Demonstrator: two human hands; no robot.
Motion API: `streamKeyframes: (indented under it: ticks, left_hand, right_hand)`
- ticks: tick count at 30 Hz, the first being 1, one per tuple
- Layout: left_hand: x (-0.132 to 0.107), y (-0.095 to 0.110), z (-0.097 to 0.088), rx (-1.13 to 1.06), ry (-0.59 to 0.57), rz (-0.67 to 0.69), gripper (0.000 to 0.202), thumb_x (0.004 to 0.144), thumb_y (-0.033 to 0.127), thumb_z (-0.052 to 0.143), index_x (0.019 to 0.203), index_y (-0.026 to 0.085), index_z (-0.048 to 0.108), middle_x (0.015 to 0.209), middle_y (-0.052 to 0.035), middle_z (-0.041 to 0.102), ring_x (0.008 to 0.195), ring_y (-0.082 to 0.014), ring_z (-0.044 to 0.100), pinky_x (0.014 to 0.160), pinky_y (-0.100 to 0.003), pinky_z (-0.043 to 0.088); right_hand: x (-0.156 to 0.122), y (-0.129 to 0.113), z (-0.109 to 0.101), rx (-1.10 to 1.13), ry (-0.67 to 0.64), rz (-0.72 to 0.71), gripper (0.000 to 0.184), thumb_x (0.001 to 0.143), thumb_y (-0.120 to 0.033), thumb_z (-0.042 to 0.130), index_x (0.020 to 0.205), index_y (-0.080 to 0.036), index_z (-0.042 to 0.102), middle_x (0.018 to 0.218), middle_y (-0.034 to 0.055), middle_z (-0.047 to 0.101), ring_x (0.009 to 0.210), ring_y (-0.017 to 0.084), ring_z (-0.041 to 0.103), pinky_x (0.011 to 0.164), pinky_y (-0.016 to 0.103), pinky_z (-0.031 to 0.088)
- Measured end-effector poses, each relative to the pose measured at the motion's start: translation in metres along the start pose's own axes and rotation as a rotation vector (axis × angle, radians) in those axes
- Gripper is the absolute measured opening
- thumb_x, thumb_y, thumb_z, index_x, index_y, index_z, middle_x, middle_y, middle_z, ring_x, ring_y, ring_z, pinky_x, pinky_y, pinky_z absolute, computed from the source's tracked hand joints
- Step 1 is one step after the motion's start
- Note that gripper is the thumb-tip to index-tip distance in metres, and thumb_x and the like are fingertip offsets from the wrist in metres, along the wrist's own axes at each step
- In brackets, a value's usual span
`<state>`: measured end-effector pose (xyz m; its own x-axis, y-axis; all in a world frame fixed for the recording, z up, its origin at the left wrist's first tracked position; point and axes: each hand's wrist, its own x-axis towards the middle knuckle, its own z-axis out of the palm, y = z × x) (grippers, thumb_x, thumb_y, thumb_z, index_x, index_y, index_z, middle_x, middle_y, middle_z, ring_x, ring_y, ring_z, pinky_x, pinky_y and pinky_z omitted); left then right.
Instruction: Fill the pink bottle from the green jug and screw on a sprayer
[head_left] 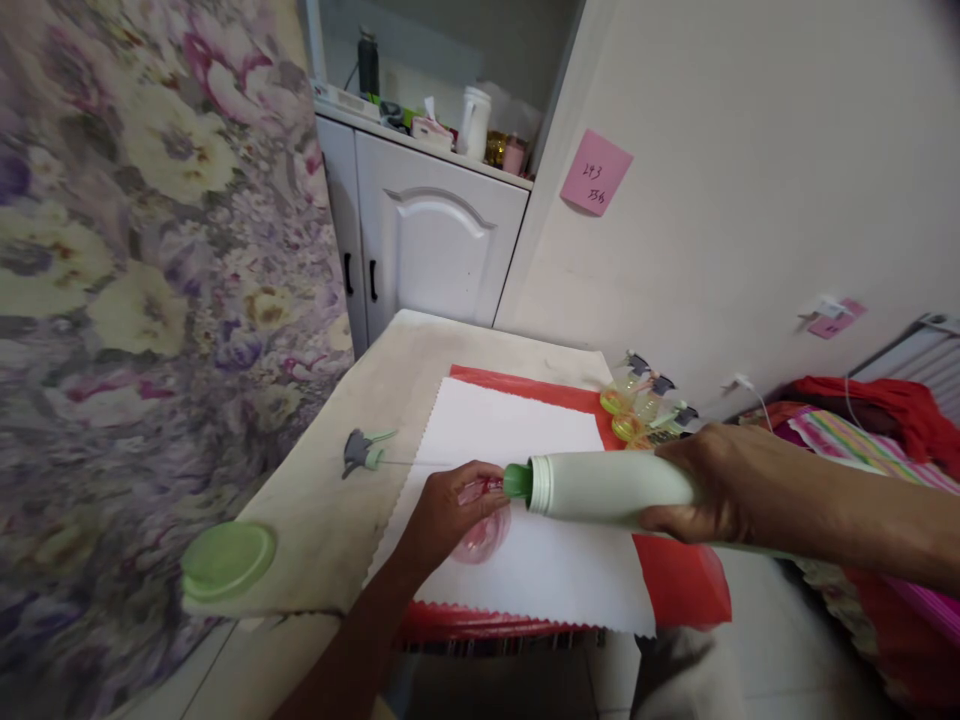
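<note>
white sheet (570, 575): brightest patch, softly lit
wall (712, 250): muted grey-white, darkening at the top right corner
floor (525, 685) under the table (315, 520): deep shadow
floral curtain (180, 250): dim, smeared toward the lower left
cupboard (442, 250): leaning, from wide-angle distortion
pink container (481, 540): slightly blurred

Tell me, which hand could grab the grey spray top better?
Probably the left hand: it's nearer the spray top, though its fingers are on the pink bottle. The right hand is farther, gripping the tilted green bottle.
</note>
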<state>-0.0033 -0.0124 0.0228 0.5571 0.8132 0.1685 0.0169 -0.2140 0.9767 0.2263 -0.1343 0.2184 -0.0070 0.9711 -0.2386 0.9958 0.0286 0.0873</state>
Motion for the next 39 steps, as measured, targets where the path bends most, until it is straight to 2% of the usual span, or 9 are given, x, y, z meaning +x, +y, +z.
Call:
streamKeyframes:
  ticks: [7,13,19,39]
  left_hand:
    - [-0.002,0.001,-0.001,0.022,0.002,0.013,0.022,0.075,0.037,0.069,0.090,0.021,0.071,0.082,0.0003,0.072,0.081,-0.0186,0.064,0.076,-0.026,0.046]
    - [0.000,0.001,-0.001,0.031,0.005,0.014,0.022,0.076,0.036,0.069,0.091,0.021,0.071,0.082,0.0008,0.071,0.081,-0.0179,0.064,0.076,-0.025,0.046]
    - [-0.001,0.001,0.000,0.020,0.001,0.012,0.021,0.075,0.035,0.069,0.090,0.021,0.071,0.083,0.0011,0.072,0.083,-0.0177,0.065,0.078,-0.025,0.046]
    - [0.000,-0.001,0.000,0.017,-0.006,0.026,0.025,0.076,0.039,0.068,0.093,0.021,0.070,0.090,-0.0011,0.074,0.088,-0.0200,0.066,0.081,-0.029,0.048]
  right_hand:
    - [-0.004,-0.015,-0.015,-0.001,-0.077,0.039,0.033,0.080,-0.054,0.054,0.083,-0.024,0.067,0.064,0.0041,0.067,0.055,0.019,0.062,0.050,0.028,0.036]
    - [-0.001,-0.009,-0.010,-0.011,-0.080,0.030,0.035,0.078,-0.059,0.054,0.080,-0.025,0.065,0.064,0.0020,0.066,0.054,0.017,0.059,0.050,0.027,0.036]
    - [-0.001,-0.008,-0.010,-0.024,-0.069,0.013,0.034,0.080,-0.057,0.053,0.081,-0.026,0.065,0.063,0.0011,0.065,0.053,0.016,0.058,0.049,0.027,0.035]
    - [0.000,-0.008,-0.010,-0.045,-0.070,0.023,0.038,0.078,-0.061,0.054,0.078,-0.024,0.064,0.063,0.0024,0.065,0.054,0.016,0.058,0.051,0.027,0.036]
